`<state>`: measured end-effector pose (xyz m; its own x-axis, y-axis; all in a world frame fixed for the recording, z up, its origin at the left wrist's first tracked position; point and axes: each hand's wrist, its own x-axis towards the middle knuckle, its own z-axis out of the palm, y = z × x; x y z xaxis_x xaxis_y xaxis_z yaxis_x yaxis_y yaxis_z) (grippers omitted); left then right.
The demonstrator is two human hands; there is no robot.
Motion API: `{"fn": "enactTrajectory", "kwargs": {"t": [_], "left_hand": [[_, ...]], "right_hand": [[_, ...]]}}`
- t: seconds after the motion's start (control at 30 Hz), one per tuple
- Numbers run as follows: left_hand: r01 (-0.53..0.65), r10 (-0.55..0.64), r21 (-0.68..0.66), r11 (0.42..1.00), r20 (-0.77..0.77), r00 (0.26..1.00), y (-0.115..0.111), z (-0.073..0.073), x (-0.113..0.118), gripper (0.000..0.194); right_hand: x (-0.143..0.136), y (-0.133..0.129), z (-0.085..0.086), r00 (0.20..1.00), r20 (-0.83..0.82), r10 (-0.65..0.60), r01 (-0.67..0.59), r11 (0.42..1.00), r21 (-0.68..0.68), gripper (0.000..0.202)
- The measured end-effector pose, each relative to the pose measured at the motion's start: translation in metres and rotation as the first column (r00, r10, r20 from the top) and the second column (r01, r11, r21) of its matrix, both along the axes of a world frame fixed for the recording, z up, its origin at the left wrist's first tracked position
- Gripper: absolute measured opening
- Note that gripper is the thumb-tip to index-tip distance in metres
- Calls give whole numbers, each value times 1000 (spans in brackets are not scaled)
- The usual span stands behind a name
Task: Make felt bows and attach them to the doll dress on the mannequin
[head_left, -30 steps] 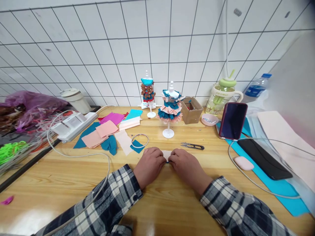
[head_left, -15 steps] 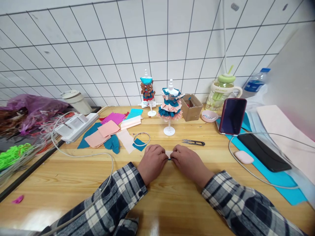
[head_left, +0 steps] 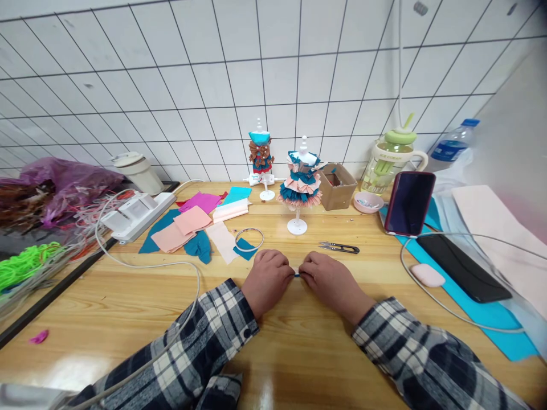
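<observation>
My left hand (head_left: 269, 282) and my right hand (head_left: 334, 283) face each other low over the table. Both are closed, pinching a narrow crepe paper strip (head_left: 297, 275) between them. Little of the strip shows: a pale bit and a blue edge, the rest hidden under my fingers. Just beyond the left hand lies a metal ring (head_left: 249, 240), partly over a small blue crepe paper piece (head_left: 244, 254). Thread snips (head_left: 339, 247) rest beyond the right hand. Behind them stands a small white dress form (head_left: 297, 226) in a ruffled blue and pink paper dress.
Coloured paper sheets (head_left: 177, 232) lie to the left, near a power strip (head_left: 143, 219) with a loose cable. A second dress form (head_left: 261, 151), a cardboard box (head_left: 339, 195) and a pink dish (head_left: 368, 203) stand at the back. A phone (head_left: 411, 203) leans at right.
The view has shifted slightly, so the table things appear a little further right. Less of the pale part of the strip shows between my fingers. Both hands keep their pinch.
</observation>
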<state>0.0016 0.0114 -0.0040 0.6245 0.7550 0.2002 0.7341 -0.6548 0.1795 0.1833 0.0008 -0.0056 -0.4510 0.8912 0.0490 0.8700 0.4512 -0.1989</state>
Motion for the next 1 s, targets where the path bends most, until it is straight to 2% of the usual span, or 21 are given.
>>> {"fn": "enactTrajectory", "kwargs": {"t": [0.1,0.27,0.4,0.63,0.83,1.0], "left_hand": [[11,-11,-2,1000,-16,1000,1,0,0,22],[-47,47,-8,999,-10,999,1,-3,0,16],[-33,33,-21,999,-10,999,1,-3,1,20],[-15,18,-26,1000,101,995,0,-2,1,11],[-4,11,-46,999,155,988,-7,3,-3,43],[-64,60,24,998,145,988,-8,5,-2,17]], "right_hand": [[0,-1,0,1000,10,4,-4,1000,8,21],[2,0,0,1000,9,-25,25,1000,-18,17],[3,2,-3,1000,-27,-7,7,1000,-14,19],[2,3,-7,978,-181,105,-81,988,135,11],[2,-1,-5,991,-106,88,-72,986,150,14],[0,-4,-3,989,-113,98,-74,978,195,14]]}}
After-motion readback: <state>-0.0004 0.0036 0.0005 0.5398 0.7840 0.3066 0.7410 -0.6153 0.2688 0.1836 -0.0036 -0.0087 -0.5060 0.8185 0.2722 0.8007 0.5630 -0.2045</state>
